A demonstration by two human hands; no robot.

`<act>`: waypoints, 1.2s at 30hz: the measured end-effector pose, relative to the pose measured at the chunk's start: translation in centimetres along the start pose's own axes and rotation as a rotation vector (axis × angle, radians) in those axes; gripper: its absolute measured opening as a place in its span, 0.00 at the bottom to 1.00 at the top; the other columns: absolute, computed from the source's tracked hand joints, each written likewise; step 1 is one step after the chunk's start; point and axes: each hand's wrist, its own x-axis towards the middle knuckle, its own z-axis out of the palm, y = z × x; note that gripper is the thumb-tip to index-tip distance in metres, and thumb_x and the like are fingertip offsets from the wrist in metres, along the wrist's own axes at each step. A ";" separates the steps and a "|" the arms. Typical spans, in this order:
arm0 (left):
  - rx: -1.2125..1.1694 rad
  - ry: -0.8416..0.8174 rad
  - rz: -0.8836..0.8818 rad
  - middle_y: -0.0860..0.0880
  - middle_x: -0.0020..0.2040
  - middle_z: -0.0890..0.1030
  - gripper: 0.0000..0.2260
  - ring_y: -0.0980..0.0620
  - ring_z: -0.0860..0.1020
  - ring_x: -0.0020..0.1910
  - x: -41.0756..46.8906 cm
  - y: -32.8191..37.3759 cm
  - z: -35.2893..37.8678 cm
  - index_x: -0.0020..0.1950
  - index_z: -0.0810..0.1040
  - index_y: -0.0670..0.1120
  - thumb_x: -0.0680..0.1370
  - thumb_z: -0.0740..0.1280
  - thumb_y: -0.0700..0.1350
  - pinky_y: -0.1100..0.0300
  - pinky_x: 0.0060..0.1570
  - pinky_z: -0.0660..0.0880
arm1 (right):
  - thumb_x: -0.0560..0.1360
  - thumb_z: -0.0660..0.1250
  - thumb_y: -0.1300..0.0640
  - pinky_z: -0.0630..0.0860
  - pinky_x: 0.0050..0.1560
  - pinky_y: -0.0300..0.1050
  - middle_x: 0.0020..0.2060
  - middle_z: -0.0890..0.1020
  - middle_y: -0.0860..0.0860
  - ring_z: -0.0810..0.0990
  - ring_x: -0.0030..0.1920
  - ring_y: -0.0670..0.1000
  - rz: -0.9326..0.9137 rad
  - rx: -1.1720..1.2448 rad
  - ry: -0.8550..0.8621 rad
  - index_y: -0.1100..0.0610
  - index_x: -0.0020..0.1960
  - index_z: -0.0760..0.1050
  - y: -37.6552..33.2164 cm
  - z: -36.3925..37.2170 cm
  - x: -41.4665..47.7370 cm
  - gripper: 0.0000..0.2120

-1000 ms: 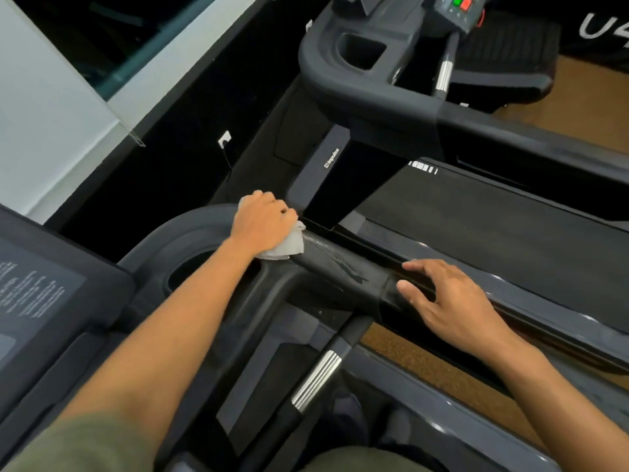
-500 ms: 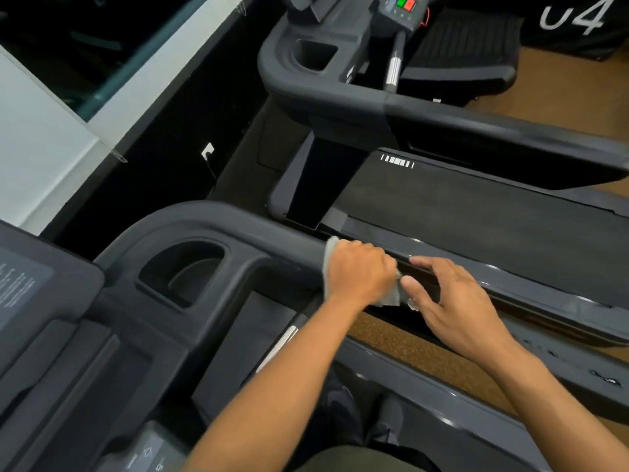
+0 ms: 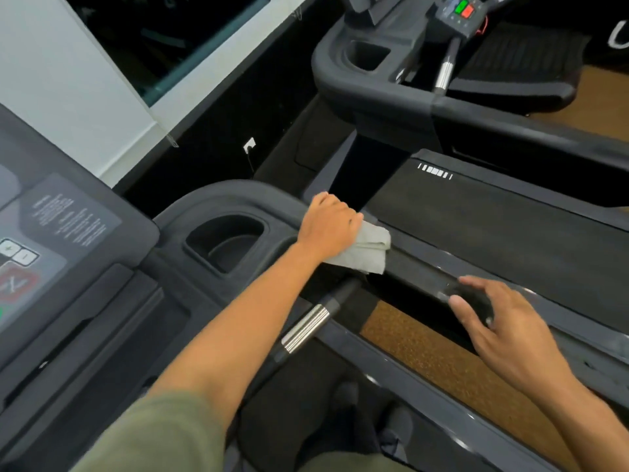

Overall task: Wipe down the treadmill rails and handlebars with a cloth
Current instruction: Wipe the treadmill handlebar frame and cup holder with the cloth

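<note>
My left hand presses a folded pale grey cloth onto the dark side handrail of the treadmill, just right of the cup holder. The cloth sticks out past my fingers toward the right. My right hand rests farther down the same rail, fingers spread and curled over it, holding nothing. A handlebar with a silver grip runs down below the rail, between my two arms.
The console with buttons sits at the left. A second treadmill stands to the right, with its belt, cup holder and console buttons. Cork-brown floor shows between the machines. A white wall and dark window are at upper left.
My left hand slid the cloth along the rail to the right until it met my right hand, then back left toward the cup holder. My right hand stayed on the rail.
</note>
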 end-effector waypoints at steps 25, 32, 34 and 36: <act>-0.148 0.005 0.156 0.53 0.47 0.86 0.13 0.48 0.82 0.49 -0.9 2.4 1.2 0.57 0.85 0.59 0.74 0.70 0.55 0.50 0.56 0.71 | 0.80 0.56 0.37 0.70 0.62 0.48 0.65 0.77 0.44 0.72 0.67 0.47 0.028 0.053 0.121 0.47 0.70 0.72 -7.8 0.9 3.2 0.24; -0.030 0.168 -0.262 0.43 0.66 0.78 0.21 0.36 0.70 0.75 -2.1 -3.2 2.0 0.70 0.75 0.45 0.77 0.71 0.43 0.36 0.78 0.62 | 0.81 0.57 0.37 0.71 0.57 0.42 0.64 0.78 0.45 0.73 0.66 0.46 0.046 0.068 0.095 0.48 0.70 0.72 -6.6 1.8 2.5 0.24; -0.170 0.244 -0.378 0.41 0.68 0.76 0.17 0.32 0.67 0.77 -3.6 1.2 3.2 0.69 0.71 0.46 0.79 0.60 0.43 0.29 0.77 0.58 | 0.81 0.57 0.37 0.74 0.63 0.50 0.64 0.78 0.45 0.73 0.66 0.46 0.040 0.094 0.088 0.47 0.70 0.72 -6.7 2.2 2.5 0.24; -0.353 0.306 -0.305 0.40 0.73 0.75 0.19 0.34 0.61 0.81 -5.7 6.4 4.8 0.71 0.73 0.45 0.85 0.51 0.41 0.28 0.76 0.58 | 0.81 0.57 0.37 0.75 0.64 0.53 0.64 0.77 0.44 0.73 0.66 0.46 0.021 0.106 0.084 0.47 0.70 0.72 -7.0 2.6 2.9 0.23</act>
